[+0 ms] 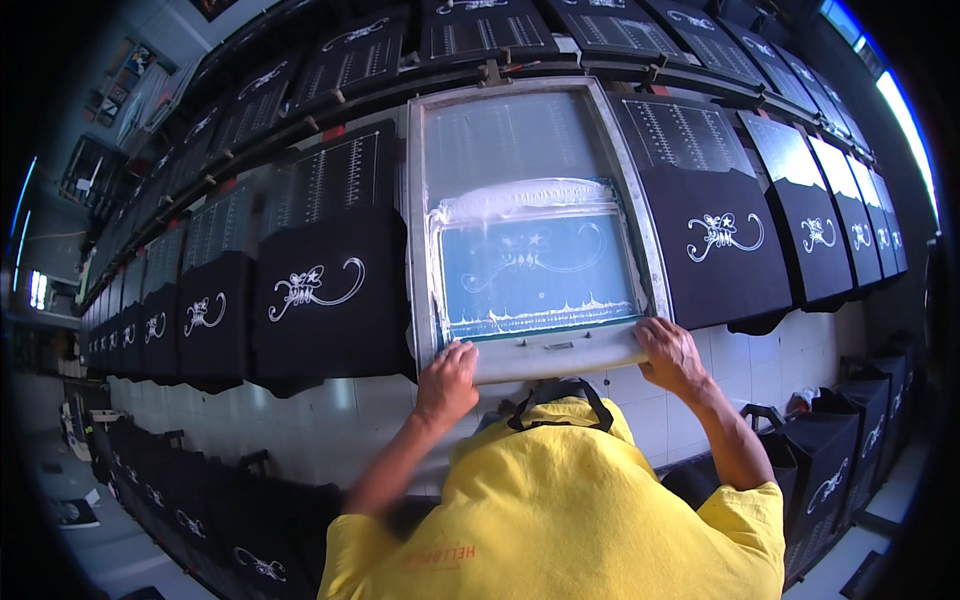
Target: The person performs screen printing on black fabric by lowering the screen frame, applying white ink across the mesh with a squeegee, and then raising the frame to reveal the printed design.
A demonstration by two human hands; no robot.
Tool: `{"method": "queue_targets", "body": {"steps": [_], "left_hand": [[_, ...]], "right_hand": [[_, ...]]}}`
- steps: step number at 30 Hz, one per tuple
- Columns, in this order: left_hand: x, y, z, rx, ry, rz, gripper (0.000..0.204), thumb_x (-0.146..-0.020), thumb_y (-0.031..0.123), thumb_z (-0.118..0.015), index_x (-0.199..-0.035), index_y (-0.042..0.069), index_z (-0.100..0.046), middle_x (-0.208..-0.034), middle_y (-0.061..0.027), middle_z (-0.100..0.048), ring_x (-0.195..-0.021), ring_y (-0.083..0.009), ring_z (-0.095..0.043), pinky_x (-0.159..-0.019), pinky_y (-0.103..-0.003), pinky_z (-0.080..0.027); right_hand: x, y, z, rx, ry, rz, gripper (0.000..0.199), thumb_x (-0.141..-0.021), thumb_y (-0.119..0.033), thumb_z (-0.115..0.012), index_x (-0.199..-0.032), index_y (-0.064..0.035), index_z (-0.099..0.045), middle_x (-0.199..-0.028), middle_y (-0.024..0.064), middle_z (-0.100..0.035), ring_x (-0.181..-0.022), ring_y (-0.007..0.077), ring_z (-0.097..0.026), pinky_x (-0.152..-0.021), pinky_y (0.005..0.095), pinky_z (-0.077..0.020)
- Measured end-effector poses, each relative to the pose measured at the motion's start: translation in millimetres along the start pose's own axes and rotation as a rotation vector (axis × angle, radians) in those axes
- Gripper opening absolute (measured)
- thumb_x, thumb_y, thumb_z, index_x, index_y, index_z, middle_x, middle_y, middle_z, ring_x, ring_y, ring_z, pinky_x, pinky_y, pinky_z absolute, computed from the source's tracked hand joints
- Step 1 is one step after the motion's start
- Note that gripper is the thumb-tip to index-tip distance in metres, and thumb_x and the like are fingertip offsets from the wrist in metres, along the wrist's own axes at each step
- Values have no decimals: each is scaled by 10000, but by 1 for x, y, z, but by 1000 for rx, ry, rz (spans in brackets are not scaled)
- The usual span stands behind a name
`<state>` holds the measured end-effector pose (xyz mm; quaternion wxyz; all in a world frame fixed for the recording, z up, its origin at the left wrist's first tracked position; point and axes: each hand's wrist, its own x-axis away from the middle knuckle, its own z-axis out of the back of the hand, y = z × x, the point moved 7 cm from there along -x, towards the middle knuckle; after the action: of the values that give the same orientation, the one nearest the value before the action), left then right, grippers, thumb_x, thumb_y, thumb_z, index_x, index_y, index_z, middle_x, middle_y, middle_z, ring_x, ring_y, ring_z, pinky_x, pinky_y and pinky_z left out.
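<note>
A screen-printing frame (pixel 510 368) lies over one of the printing boards in front of me. Inside it, a blue stencil mesh (pixel 540 285) shows a curled floral design. Thick white ink (pixel 530 200) is banked across the mesh beyond the design, and a jagged line of ink runs along the near side. My left hand (pixel 447 388) is closed on the frame's near left corner. At the near right corner, my right hand (pixel 673 357) grips the same frame. Whatever lies beneath the screen is hidden.
Black fabric pieces (pixel 325 300) with white floral prints cover sloped boards to the left, and similar printed black fabric (pixel 715 245) continues on the right. A rail (pixel 330 118) with knobs runs behind them. Another row of boards (pixel 485 35) stands beyond, and more printed pieces (pixel 830 480) are behind me.
</note>
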<state>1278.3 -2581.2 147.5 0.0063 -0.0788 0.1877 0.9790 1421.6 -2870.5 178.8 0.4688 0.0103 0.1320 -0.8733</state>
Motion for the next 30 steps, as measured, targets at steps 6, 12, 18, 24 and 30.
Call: {"method": "queue_targets", "body": {"steps": [6,12,18,24,30], "left_hand": [[-10,-8,-12,-141,96,-52,265,-754,-2,-585,-999,-9,-688,-1085,-140,-700,-1050,-291,-668,-877,-362,-548],[-77,-44,-10,-107,122,-65,284,-720,-26,-602,-989,-11,-692,-1051,-143,-707,-1011,-295,-682,-868,-367,-554],[-150,-78,0,-36,162,-90,237,-733,-21,-599,-956,-18,-681,-1000,-186,-709,-941,-321,-690,-849,-404,-558],[-201,-101,13,9,-5,-3,224,-685,-2,-595,-882,11,-703,-870,-216,-696,-826,-381,-687,-746,-442,-563],[-223,-103,35,7,-79,68,196,-687,10,-580,-836,12,-707,-790,-235,-670,-807,-413,-668,-740,-463,-554]], "right_hand": [[-11,13,-19,77,-11,-80,428,-587,-18,-722,-985,-4,-566,-1062,132,-620,-1041,300,-623,-875,390,-540],[-66,49,-27,81,-13,-65,426,-586,-26,-727,-982,-3,-572,-1075,140,-624,-1051,299,-622,-866,387,-553],[-137,92,-32,100,-70,-92,345,-642,-63,-751,-939,-9,-584,-1004,130,-637,-954,302,-649,-776,410,-573],[-193,120,-20,84,-138,-99,187,-670,-62,-700,-837,-15,-631,-843,164,-674,-819,321,-687,-693,430,-566],[-215,126,11,128,-195,-175,208,-705,-81,-710,-913,-73,-715,-820,151,-705,-775,328,-699,-716,430,-559]]}}
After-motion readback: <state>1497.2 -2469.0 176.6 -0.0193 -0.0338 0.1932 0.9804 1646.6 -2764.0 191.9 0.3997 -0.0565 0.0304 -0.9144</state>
